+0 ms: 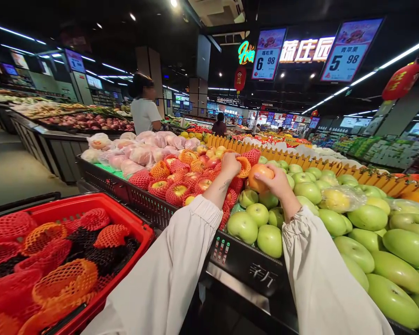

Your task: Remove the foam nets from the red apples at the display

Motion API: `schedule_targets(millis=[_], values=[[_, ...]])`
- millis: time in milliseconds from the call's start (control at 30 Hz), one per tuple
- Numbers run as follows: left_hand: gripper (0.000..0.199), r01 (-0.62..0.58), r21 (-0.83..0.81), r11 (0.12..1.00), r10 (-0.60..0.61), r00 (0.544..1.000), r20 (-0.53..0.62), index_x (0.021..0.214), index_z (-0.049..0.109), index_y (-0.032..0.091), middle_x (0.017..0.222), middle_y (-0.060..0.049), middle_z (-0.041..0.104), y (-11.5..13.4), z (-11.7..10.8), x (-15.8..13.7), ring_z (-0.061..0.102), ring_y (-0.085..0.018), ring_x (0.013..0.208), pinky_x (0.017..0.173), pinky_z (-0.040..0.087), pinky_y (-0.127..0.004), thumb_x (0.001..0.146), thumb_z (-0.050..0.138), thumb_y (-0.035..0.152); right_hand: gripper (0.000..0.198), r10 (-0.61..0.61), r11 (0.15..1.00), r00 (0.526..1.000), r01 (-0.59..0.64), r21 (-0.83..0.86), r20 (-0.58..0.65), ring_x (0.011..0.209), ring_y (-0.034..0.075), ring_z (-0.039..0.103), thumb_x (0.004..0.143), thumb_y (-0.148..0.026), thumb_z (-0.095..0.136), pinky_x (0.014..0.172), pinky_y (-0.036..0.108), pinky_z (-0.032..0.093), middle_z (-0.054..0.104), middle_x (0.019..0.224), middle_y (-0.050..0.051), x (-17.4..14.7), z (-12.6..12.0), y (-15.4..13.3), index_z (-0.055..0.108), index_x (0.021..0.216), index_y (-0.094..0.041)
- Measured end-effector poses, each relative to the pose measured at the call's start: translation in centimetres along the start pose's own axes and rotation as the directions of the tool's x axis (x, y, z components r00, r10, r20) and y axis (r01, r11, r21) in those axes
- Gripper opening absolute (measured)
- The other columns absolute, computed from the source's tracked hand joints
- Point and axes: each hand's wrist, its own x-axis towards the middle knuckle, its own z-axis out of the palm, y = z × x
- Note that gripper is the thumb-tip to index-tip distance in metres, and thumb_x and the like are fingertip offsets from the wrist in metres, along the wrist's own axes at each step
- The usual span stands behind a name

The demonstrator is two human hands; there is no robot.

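Note:
My right hand (pixel 278 182) is wrapped round a bare reddish-orange apple (pixel 260 177), held just above the green apples (pixel 258 214). Just left of it, my left hand (pixel 230 164) is closed at the edge of an orange foam net (pixel 245 167), its fingertips partly hidden. The net's open end faces the apple, with a small gap between them. Below and left of my left hand lie red apples (pixel 178 191) in red and orange foam nets.
A red basket (pixel 125 204) full of loose foam nets stands at the lower left. Bagged pink fruit (pixel 139 153) lies beyond the red apples. A yellow picket divider (pixel 300 163) runs behind the bins. A person in a white shirt (pixel 145 114) stands farther back.

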Motion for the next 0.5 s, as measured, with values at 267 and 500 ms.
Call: schedule_targets(millis=[267,500], values=[[0.063,0.026,-0.259,0.966,-0.054,0.994,-0.1,0.129,0.068,0.018,0.115,-0.01,0.074,1.0,0.3,-0.3,0.069,-0.022,0.107,0.1,0.05,-0.032,0.072,0.058,-0.005,0.079,0.134,0.972,0.975,-0.095,-0.213,0.177,0.097,0.03,0.068,0.057,-0.067,0.086,0.095,0.048,0.054,0.073,0.108,0.009,-0.5,0.6,-0.2,0.066,0.116,-0.021],[0.044,0.002,-0.52,0.854,-0.094,0.984,-0.151,0.117,0.067,0.015,0.101,-0.006,0.073,2.1,0.1,-0.4,0.066,-0.015,0.086,0.087,0.053,-0.028,0.078,0.052,0.001,0.079,0.135,0.971,0.985,-0.109,-0.215,0.111,0.098,0.032,0.069,0.056,-0.062,0.091,0.097,0.05,0.056,0.074,0.106,0.009,-0.2,0.7,0.2,0.064,0.117,-0.021]])
